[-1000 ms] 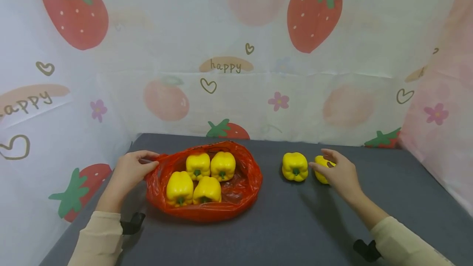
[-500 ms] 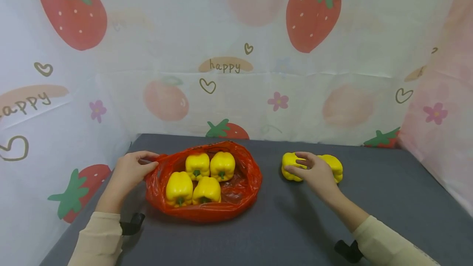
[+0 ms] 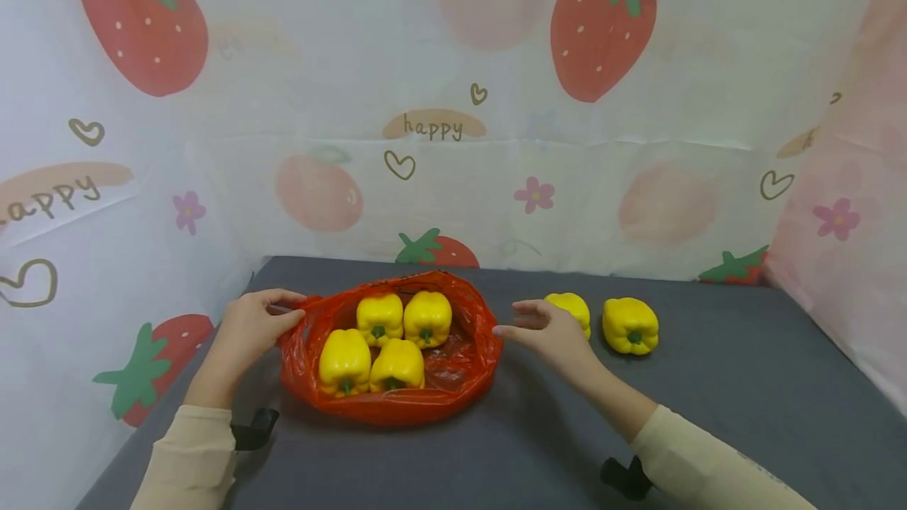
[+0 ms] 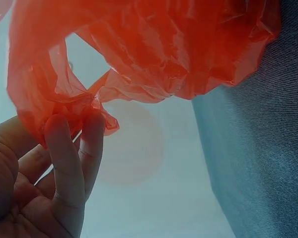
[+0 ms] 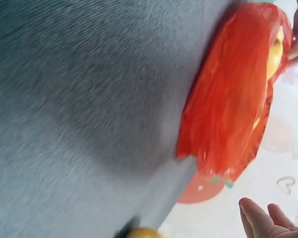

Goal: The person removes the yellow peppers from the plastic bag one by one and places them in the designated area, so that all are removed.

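Note:
A red plastic bag [image 3: 386, 409] lies on the grey table with its mouth spread wide. Several yellow bell peppers [image 3: 344, 359] sit inside it. My left hand [image 3: 244, 337] pinches the bag's left edge; in the left wrist view the fingertips [image 4: 92, 131] grip gathered red plastic. Beside the right rim is my right hand [image 3: 556, 337], fingers apart and holding nothing. The right wrist view shows a gap between that hand [image 5: 273, 225] and the bag [image 5: 226, 99]. One yellow bell pepper [image 3: 575, 309] is partly hidden behind the right hand; another bell pepper [image 3: 630, 327] lies just right of it.
The grey table [image 3: 425, 467] extends in front of the bag and off to the right. A white cloth printed with strawberries [image 3: 602, 30] hangs behind the table and along both sides.
My right hand has moved left, from over the rightmost bell pepper, past the other one, to the bag's right rim. The left hand, the bag and the bell peppers have stayed put.

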Available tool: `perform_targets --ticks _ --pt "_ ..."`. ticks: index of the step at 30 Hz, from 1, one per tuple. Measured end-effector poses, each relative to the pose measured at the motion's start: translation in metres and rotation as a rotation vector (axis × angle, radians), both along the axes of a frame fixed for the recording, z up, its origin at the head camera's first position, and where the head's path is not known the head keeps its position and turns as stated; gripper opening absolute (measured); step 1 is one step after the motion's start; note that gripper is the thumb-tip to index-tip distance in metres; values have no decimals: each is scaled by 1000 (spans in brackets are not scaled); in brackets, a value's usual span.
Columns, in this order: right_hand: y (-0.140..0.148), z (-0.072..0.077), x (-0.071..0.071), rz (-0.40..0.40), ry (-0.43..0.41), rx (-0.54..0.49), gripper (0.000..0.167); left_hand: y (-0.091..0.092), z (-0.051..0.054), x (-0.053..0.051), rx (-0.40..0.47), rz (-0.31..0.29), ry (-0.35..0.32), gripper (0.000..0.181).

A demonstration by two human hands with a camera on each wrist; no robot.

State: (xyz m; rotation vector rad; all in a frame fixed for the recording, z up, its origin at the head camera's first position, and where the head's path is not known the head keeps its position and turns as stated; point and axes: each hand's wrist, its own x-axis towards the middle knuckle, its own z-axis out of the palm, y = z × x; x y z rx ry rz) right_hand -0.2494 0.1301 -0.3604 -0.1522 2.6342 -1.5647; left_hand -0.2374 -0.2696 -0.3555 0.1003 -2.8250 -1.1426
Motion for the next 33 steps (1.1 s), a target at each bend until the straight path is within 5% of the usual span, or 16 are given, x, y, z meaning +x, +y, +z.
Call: perform_targets --ticks 17,33 --pt "-50 -3 4 52 -78 -13 62 0 0 0 -1 3 -20 39" --pt "-84 -11 0 181 -175 -27 67 2 1 0 2 -4 -18 39"
